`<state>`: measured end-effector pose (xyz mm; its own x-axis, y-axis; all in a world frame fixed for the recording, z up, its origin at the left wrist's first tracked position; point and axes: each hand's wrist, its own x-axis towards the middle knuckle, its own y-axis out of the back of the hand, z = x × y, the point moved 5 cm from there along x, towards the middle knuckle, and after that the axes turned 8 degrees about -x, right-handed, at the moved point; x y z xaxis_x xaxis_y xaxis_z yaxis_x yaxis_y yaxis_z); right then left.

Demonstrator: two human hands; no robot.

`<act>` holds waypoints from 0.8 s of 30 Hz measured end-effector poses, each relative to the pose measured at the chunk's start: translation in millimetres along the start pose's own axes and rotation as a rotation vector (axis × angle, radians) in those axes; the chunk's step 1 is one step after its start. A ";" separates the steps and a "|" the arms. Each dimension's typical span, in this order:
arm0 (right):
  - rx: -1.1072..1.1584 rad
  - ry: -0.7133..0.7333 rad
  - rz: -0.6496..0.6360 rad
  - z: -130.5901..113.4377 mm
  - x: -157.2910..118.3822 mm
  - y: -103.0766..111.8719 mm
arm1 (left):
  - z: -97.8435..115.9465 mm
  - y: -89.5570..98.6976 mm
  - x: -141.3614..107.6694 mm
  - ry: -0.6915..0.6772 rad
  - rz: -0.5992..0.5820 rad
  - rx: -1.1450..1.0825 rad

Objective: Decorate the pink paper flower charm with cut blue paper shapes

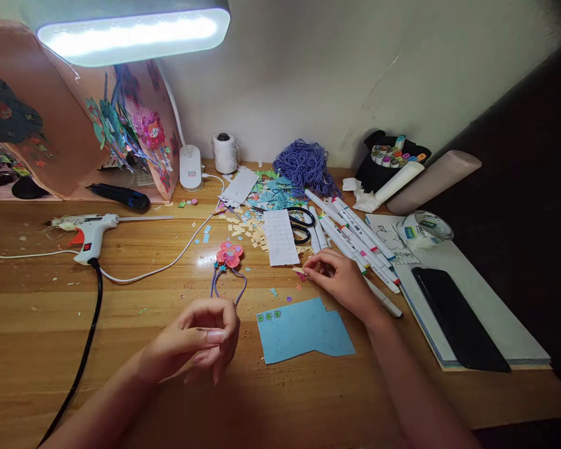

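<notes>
My left hand [201, 340] hovers over the near table, thumb and forefinger pressed together; what they hold, if anything, is too small to make out. Just beyond it lies a coral-pink paper flower [230, 254] with small blue stars and a purple cord loop [245, 284]. Farther right, my right hand [339, 280] pinches at a small magenta and cream paper scrap [302, 274] near the tabletop. Between the hands lies a light blue paper sheet [303, 333], notched along its edges. Small green flower pieces [268, 317] line its upper left corner.
Left stands a glue gun [93, 234] with its cables. Paper scraps, a white sticker sheet [280, 237], black-handled scissors [303, 234], markers [355, 234] and purple yarn [306, 165] fill the back. A black phone [458, 318] rests on a pad at right. A lamp [135, 34] hangs above.
</notes>
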<state>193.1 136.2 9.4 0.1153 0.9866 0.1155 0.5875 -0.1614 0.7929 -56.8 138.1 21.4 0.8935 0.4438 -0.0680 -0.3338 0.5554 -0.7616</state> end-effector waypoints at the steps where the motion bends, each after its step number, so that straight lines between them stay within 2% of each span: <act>1: 0.014 0.049 -0.102 -4.1 -1.6 -2.4 | -0.1 0.1 -0.1 -0.002 0.003 -0.017; 3: 0.013 0.123 -0.255 -10.7 -5.1 -5.7 | -0.1 0.5 -0.6 0.000 0.010 -0.034; 4: -0.002 0.140 -0.287 -12.7 -6.2 -6.0 | 0.2 1.0 -1.1 0.001 0.018 -0.037; 8: -0.047 0.133 -0.282 -15.2 -5.8 -4.2 | 2.4 1.3 -2.3 0.003 0.017 -0.042; 14: 0.000 0.065 -0.295 -12.8 -7.0 -5.6 | 6.3 -8.7 1.3 -0.022 -0.069 -0.037; 17: 0.112 -0.009 -0.283 -8.7 -8.6 -7.6 | 23.4 -12.3 -9.4 -0.108 -0.030 0.043; 18: 0.160 -0.034 -0.273 -7.7 -9.0 -8.8 | 33.0 -11.8 -17.2 -0.133 0.017 0.106; 20: 0.238 -0.067 -0.247 -8.3 -9.9 -12.2 | 55.1 -7.2 -39.4 -0.141 0.192 0.319; 24: 0.287 -0.068 -0.132 -19.3 -14.7 -20.8 | 93.8 6.4 -100.9 -0.112 0.804 0.947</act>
<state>163.7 125.5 2.7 0.0709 0.9972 -0.0253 0.8020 -0.0419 0.5959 -177.3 162.8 83.9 0.3213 0.9237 -0.2088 -0.8998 0.3665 0.2368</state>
